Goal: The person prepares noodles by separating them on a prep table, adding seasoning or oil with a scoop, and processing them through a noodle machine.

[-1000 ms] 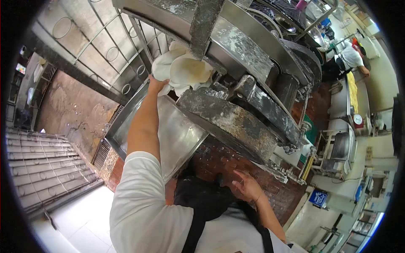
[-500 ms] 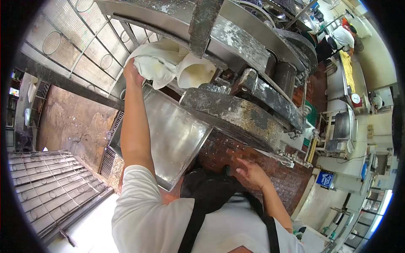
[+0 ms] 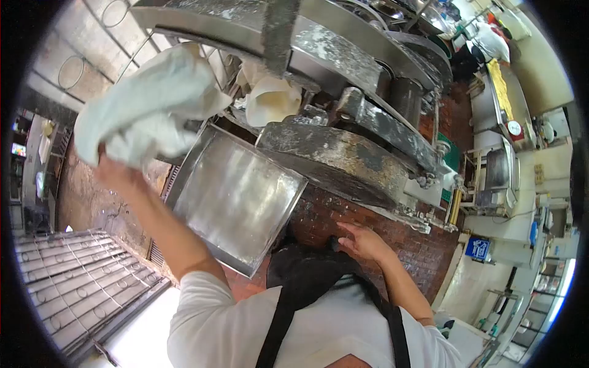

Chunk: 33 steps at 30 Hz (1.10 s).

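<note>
A large pale cloth [image 3: 156, 92] hangs spread in the air at the upper left, gripped at its lower left edge by my left hand [image 3: 116, 175]. The fingers of that hand are partly hidden by the cloth and blurred. Below and to the right of the cloth lies a shallow metal tray [image 3: 236, 190]. My right hand [image 3: 362, 241] is held over the brick floor near my apron, fingers apart and holding nothing. A cream-coloured rounded container or sack [image 3: 272, 101] sits beside the machine [image 3: 331, 153], its opening facing me.
Metal grilles [image 3: 86, 270] stand on the left. The floured machine fills the upper middle. At the upper right, another person [image 3: 488, 46] bends near a counter with a yellow cloth [image 3: 500, 89] and a round scale [image 3: 514, 128]. A blue box [image 3: 477, 248] is at the right.
My left hand has moved left and down, pulling the pale cloth away from beside the cream container and spreading it out. My right hand has shifted slightly left.
</note>
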Each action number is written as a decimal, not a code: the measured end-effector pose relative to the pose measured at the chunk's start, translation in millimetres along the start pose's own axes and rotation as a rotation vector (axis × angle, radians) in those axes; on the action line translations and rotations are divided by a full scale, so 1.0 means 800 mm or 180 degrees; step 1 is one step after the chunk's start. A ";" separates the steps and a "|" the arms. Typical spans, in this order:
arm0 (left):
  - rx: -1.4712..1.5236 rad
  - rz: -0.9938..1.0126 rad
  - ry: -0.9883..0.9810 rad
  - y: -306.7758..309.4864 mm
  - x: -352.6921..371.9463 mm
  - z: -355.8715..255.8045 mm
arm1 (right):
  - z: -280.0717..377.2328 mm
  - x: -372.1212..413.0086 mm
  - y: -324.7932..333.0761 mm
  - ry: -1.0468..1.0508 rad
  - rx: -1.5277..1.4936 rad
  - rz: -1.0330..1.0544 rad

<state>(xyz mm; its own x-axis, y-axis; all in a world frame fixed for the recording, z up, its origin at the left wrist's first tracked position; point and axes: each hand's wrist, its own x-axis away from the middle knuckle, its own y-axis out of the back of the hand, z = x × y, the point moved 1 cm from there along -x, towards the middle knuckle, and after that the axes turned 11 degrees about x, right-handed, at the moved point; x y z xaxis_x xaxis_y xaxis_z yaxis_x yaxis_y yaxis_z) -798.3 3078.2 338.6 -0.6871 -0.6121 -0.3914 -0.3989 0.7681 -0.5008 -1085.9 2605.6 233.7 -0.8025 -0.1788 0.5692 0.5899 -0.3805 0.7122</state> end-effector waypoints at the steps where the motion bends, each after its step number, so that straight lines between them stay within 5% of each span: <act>1: -0.0099 -0.0129 0.0358 0.008 0.014 -0.019 | 0.000 0.002 0.001 0.0090 -0.0065 -0.0017; 2: -0.0201 -0.0241 0.0712 0.013 0.027 -0.034 | 0.001 0.002 0.003 0.0180 -0.0136 -0.0047; 5: -0.1441 0.2092 0.2426 0.032 0.126 -0.015 | 0.003 -0.004 0.002 0.0390 -0.0176 -0.0161; 7: -0.3099 0.3420 0.2617 0.008 0.234 0.032 | -0.004 -0.015 -0.008 0.0470 -0.0270 -0.0187; 9: -0.2456 0.4839 0.2772 -0.059 0.329 0.029 | -0.023 -0.028 -0.028 0.0489 -0.0486 -0.0160; 12: -0.1083 0.5771 0.3145 -0.157 0.424 -0.027 | -0.049 -0.030 -0.055 0.0478 -0.0432 -0.0220; 13: -0.0614 0.6277 0.3017 -0.181 0.452 -0.028 | -0.062 -0.031 -0.069 0.1061 -0.1032 -0.0594; 17: -0.1079 0.6869 0.2581 -0.268 0.532 -0.069 | -0.148 0.021 -0.084 0.0554 -0.1682 -0.1885; 18: -0.1100 0.6868 0.2237 -0.278 0.549 -0.071 | -0.186 0.040 -0.089 -0.0153 -0.1282 -0.1864; 19: -0.1111 0.6857 0.1918 -0.284 0.568 -0.067 | -0.183 0.103 -0.031 -0.1041 -0.0648 -0.0991; 21: -0.1415 0.6770 0.1400 -0.301 0.598 -0.082 | -0.272 0.150 -0.051 -0.1382 -0.0950 -0.2370; 22: -0.1075 0.6641 0.1519 -0.310 0.612 -0.093 | -0.252 0.215 -0.014 -0.1512 -0.1361 -0.3019; 24: -0.0631 0.6643 0.1649 -0.329 0.636 -0.116 | -0.292 0.270 -0.028 -0.0514 -0.0594 -0.4795; 26: -0.0405 0.6927 0.1686 -0.347 0.660 -0.139 | -0.302 0.302 -0.018 -0.0917 -0.0928 -0.5177; 27: 0.0027 0.7138 0.1144 -0.349 0.675 -0.145 | -0.310 0.306 -0.022 -0.0992 -0.1413 -0.5445; 29: 0.0674 0.7546 0.0772 -0.352 0.703 -0.142 | -0.342 0.307 -0.010 -0.0549 -0.1649 -0.5164; 32: 0.0084 0.6122 0.2648 -0.354 0.724 -0.087 | -0.327 0.331 0.030 0.0250 -0.1775 -0.4130; 33: -0.0427 0.5361 0.3993 -0.351 0.723 -0.027 | -0.304 0.348 0.057 0.0525 -0.1754 -0.3707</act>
<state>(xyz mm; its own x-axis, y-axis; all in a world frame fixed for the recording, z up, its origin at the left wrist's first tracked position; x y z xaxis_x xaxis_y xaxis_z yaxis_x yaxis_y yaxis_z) -1097.0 2512.6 268.9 -0.2652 0.9038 0.3358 0.9056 0.3530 -0.2350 -1304.0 2317.5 325.1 -0.8401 0.4135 -0.3512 -0.5399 -0.7004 0.4669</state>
